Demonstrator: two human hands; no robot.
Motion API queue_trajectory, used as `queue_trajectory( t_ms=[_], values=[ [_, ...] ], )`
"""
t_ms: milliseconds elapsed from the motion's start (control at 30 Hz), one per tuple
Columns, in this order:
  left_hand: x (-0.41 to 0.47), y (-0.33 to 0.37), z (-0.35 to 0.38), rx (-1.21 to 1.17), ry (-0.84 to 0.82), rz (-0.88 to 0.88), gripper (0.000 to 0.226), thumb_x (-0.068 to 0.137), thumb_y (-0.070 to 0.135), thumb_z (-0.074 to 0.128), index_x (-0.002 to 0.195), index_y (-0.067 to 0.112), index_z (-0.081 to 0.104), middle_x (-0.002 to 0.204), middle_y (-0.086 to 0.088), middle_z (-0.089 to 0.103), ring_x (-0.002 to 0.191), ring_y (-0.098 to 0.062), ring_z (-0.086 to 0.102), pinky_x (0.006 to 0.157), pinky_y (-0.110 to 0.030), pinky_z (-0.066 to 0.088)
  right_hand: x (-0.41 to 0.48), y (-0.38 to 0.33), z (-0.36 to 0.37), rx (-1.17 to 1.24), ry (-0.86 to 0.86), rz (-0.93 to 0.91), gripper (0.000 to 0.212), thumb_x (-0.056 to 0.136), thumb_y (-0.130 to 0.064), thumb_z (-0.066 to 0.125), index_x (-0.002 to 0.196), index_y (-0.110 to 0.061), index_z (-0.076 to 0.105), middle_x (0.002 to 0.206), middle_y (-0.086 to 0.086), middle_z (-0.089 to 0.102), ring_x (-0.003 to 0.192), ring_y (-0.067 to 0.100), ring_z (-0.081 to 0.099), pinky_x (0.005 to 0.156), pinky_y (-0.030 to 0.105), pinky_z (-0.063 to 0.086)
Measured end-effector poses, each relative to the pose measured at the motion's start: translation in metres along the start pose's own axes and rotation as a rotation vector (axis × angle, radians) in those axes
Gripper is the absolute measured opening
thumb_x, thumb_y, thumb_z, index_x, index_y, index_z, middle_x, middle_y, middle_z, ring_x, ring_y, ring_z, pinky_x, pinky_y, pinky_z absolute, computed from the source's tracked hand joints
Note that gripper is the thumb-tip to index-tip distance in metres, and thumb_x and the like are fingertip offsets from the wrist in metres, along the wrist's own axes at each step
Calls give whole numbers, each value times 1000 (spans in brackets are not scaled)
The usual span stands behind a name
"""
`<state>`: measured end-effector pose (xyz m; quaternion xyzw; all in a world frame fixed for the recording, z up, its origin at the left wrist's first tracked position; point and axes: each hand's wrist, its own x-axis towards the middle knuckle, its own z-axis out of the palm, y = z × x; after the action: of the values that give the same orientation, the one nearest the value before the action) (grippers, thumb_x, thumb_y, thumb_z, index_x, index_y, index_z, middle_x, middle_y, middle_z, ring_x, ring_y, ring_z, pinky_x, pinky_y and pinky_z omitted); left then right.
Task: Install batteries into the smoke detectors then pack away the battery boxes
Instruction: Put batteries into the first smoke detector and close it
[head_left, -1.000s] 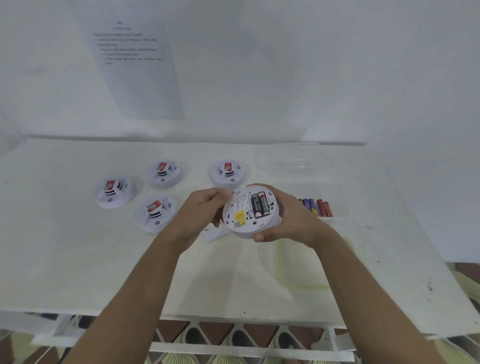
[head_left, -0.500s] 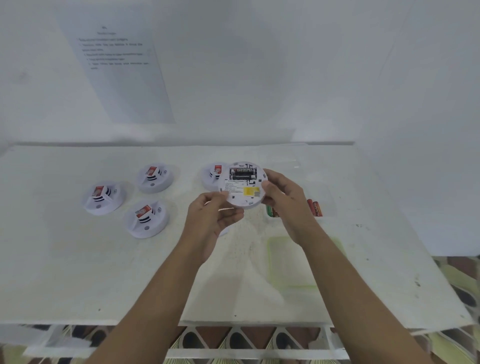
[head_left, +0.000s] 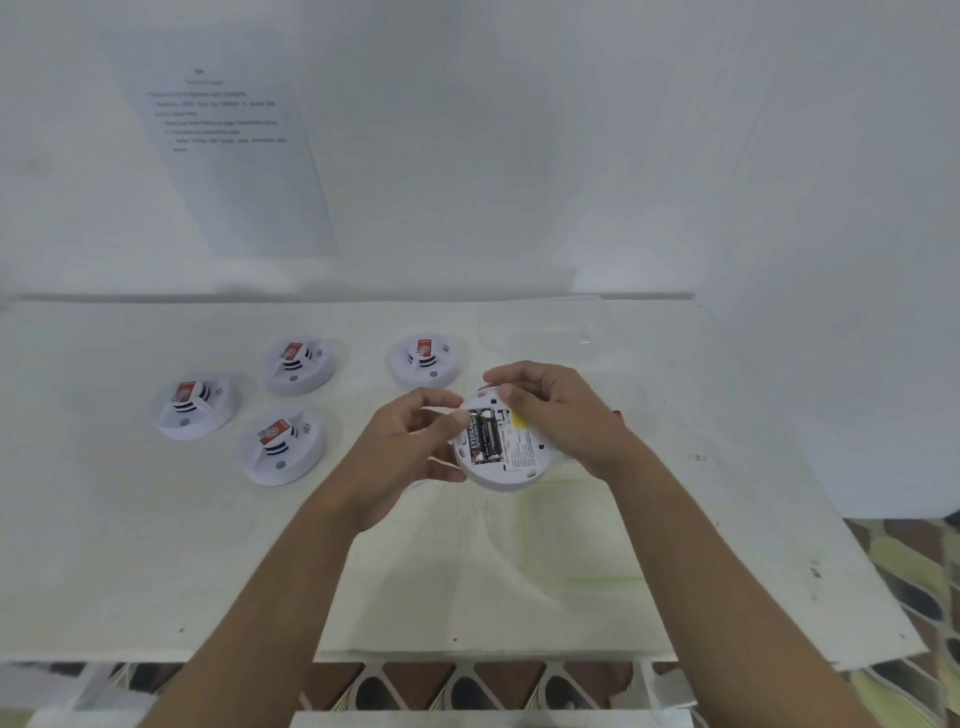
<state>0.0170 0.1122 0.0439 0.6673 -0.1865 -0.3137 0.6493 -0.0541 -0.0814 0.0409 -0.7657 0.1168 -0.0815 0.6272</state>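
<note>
From the head view, both hands held a smoke detector (head_left: 506, 447) above the table (head_left: 130, 545), back up, two batteries (head_left: 483, 435) seated inside. The left hand (head_left: 415, 447) gripped its left edge; the right hand (head_left: 556, 410) clasped its far edge. Four detectors (head_left: 283, 447) sat far left.

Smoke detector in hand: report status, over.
Both hands, left and right, grip the upturned smoke detector. Two black batteries seated, compartment uncovered. Four detectors face-up on table, clear of hands.
</note>
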Motion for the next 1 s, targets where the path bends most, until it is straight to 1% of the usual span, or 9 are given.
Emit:
queue_trajectory(
  t_ms=[133,233,300,367,500,633,767,867,1000],
  values=[
    [0,-6,4,25,43,57,30,90,11,70,117,17,61,103,-21,65,86,-33,71,72,-40,60,0,0,1,1,106,-7,11,99,-23,64,99,-20,74,98,5,76,80,15,70,69,34,56],
    [2,-5,4,18,83,91,23,94,9,65,113,21,61,103,-22,65,85,-31,72,71,-36,59,-6,1,-5,110,-5,42,20,101,-29,60,118,-24,71,106,-2,75,89,11,71,76,29,58],
    [4,-4,4,50,77,107,21,96,8,61,109,25,63,104,-21,66,87,-31,72,72,-36,59,-12,6,-13,137,-159,44,43,95,-31,68,137,-27,59,121,-4,72,106,10,70,86,27,58],
    [6,-2,6,99,66,122,20,99,10,58,106,27,65,106,-19,66,87,-29,72,72,-35,59,-15,14,-20,136,-284,39,78,81,-19,83,148,-32,45,134,-2,65,120,17,65,94,34,57],
    [10,1,11,234,65,147,21,101,17,54,102,34,66,109,-9,67,86,-21,72,71,-31,59,-15,21,-26,64,-347,3,113,62,1,93,152,-36,35,143,-5,56,130,20,58,100,42,55],
    [16,5,19,422,73,160,23,102,23,50,105,42,63,112,6,65,81,-11,73,77,-41,62,-14,18,-30,30,-271,-33,107,63,5,92,149,-32,40,137,-6,59,124,16,61,94,44,59],
    [24,13,31,479,51,200,24,103,19,47,106,38,62,118,16,57,78,-8,72,68,-28,61,-14,17,-39,46,-225,-56,104,64,10,90,148,-28,41,131,-4,61,113,11,66,79,35,62],
    [36,19,39,517,45,243,23,102,15,49,106,32,63,122,6,57,84,-11,70,66,-29,61,-12,17,-49,61,-194,-66,101,64,13,88,146,-27,43,126,-2,62,109,14,68,75,37,63],
    [58,28,50,686,96,330,23,96,19,57,96,41,63,116,9,57,98,6,57,83,-22,48,-5,21,-67,8,-118,-115,98,61,6,93,140,-30,48,126,-6,63,116,20,65,82,43,63]
  ],
)
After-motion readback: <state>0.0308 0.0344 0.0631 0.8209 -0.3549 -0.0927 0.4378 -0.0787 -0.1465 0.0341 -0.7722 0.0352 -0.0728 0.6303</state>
